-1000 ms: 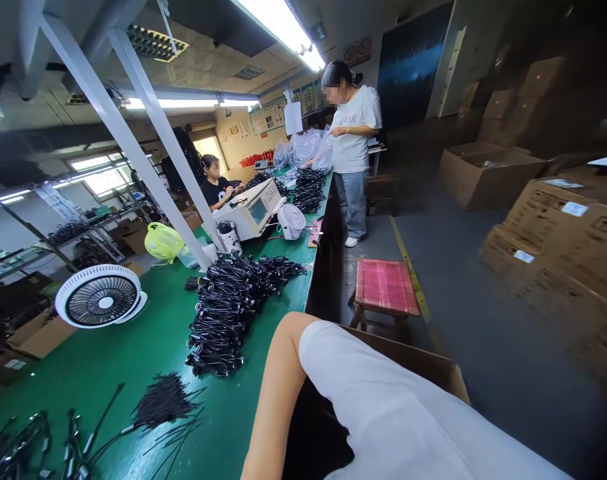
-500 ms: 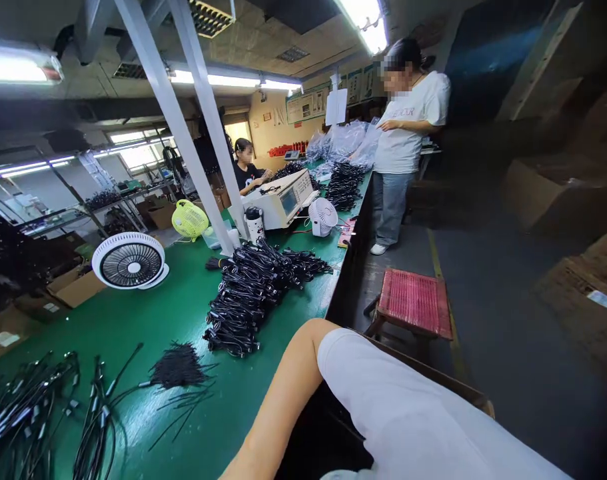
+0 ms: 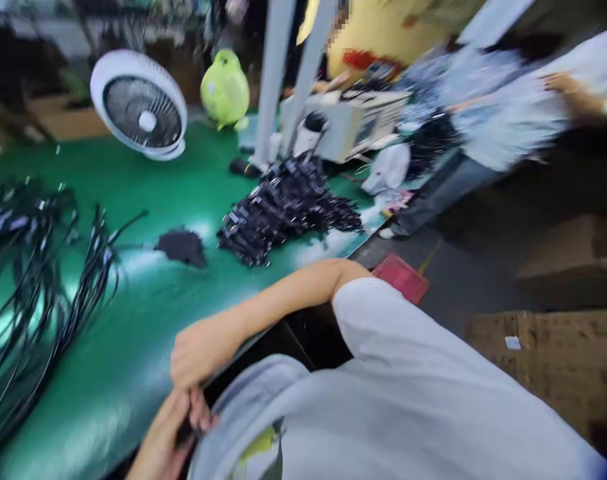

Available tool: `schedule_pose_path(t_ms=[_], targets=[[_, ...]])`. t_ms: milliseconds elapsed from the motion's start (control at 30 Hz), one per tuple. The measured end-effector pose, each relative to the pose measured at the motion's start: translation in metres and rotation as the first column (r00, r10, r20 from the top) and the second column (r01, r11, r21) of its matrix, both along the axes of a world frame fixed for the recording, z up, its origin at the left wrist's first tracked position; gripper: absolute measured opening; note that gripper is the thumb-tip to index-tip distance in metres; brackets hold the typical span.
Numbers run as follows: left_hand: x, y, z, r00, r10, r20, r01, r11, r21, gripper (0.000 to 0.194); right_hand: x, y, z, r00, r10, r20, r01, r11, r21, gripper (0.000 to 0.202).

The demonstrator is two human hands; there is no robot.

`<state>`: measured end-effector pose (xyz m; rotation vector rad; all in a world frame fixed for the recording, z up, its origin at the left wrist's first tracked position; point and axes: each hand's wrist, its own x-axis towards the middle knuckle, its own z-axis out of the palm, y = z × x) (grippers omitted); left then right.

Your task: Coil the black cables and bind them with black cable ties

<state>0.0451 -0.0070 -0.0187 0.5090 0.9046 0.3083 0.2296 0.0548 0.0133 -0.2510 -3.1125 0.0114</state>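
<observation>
My right hand is closed, its back toward me, at the near edge of the green table. My left hand comes in from the lower left, its fingers bent and touching the right hand's fingers. Anything held between them is hidden and blurred. Close by on the table, to the left, lie long loose black cables with pale ends. A small pile of thin black strips lies beyond my hands. Farther off is a big heap of bundled black cables.
A white fan and a green fan stand on the table's far side. Two grey posts rise beside a boxy instrument. One person stands at the right. A red stool and cardboard boxes are on the floor.
The view has swung downward and is blurred. Both my hands now show together near the table edge; before, only my right arm was visible, its hand out of frame.
</observation>
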Motion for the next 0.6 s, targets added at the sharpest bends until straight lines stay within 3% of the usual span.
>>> schedule_pose_path(t_ms=[67,100,167,233,300,367,467,600], targets=[[0.000,0.000,-0.001,0.945,0.322,0.061,-0.326,0.943,0.066,0.039,-0.006,0.001,-0.009,0.972,-0.187,-0.143,0.187,0.982,-0.011,0.023],[0.001,0.005,-0.001,0.869,0.488,0.083,-0.494,0.865,0.087,0.036,-0.009,0.000,-0.014,0.928,-0.283,-0.243,0.273,0.959,-0.073,0.026],[0.001,0.022,-0.001,0.732,0.670,0.123,-0.680,0.730,0.069,0.030,-0.016,-0.006,-0.024,0.778,-0.466,-0.421,0.380,0.883,-0.275,0.027],[0.000,0.036,-0.003,0.662,0.745,0.085,-0.749,0.660,0.051,0.024,-0.024,-0.018,-0.036,0.653,-0.611,-0.448,0.390,0.778,-0.493,0.036],[0.000,0.041,-0.005,0.625,0.776,0.083,-0.780,0.626,0.019,0.021,-0.033,-0.032,-0.051,0.586,-0.685,-0.434,0.390,0.707,-0.590,0.043],[0.003,0.038,-0.007,0.594,0.795,0.125,-0.799,0.601,-0.022,0.021,-0.043,-0.041,-0.067,0.552,-0.708,-0.442,0.437,0.696,-0.570,0.040],[0.007,0.033,-0.012,0.536,0.825,0.179,-0.824,0.557,-0.104,0.022,-0.055,-0.045,-0.084,0.565,-0.708,-0.424,0.533,0.705,-0.468,0.034],[0.005,0.033,-0.015,0.475,0.866,0.154,-0.844,0.498,-0.199,0.017,-0.058,-0.046,-0.085,0.597,-0.699,-0.393,0.571,0.715,-0.405,0.032]])
